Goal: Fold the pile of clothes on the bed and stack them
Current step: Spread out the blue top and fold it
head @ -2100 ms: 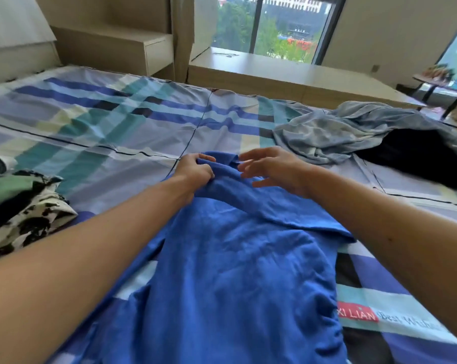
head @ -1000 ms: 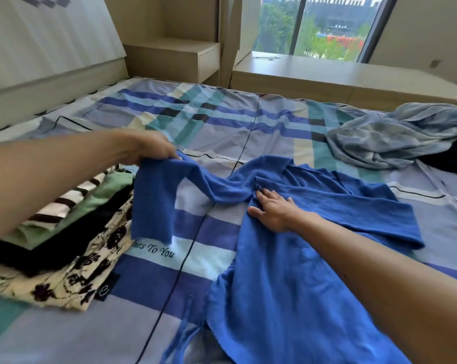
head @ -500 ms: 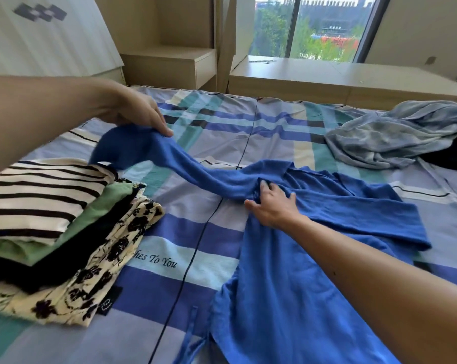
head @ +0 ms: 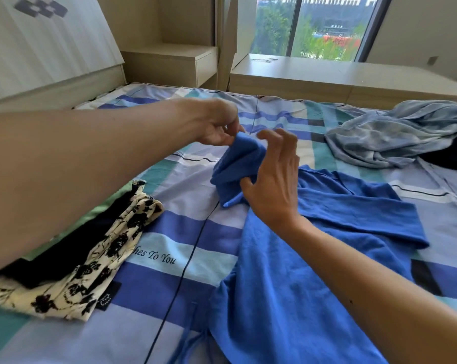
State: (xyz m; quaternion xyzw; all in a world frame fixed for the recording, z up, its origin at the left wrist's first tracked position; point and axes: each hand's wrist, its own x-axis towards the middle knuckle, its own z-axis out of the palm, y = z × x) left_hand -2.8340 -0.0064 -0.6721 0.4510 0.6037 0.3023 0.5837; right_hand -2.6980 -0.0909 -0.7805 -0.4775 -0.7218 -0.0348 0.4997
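Observation:
A blue garment (head: 295, 271) lies spread on the bed (head: 169, 258), its right sleeve flat to the right. My left hand (head: 216, 124) pinches the end of the left sleeve (head: 237, 169) and holds it raised over the garment's upper part. My right hand (head: 274, 179) hovers just right of that sleeve with fingers spread, thumb near the cloth. A stack of folded clothes (head: 90, 248) sits at the left, floral cream piece at the bottom, partly hidden by my left forearm.
A crumpled grey-blue garment (head: 395, 132) and a dark one (head: 453, 156) lie unfolded at the far right of the bed. A headboard wall is at the left, a wooden nightstand (head: 174, 61) and a low window ledge (head: 327, 77) beyond the bed.
My left hand has carried the sleeve from the far left in toward the garment's middle. My right hand has lifted off the collar area and now hovers beside the sleeve.

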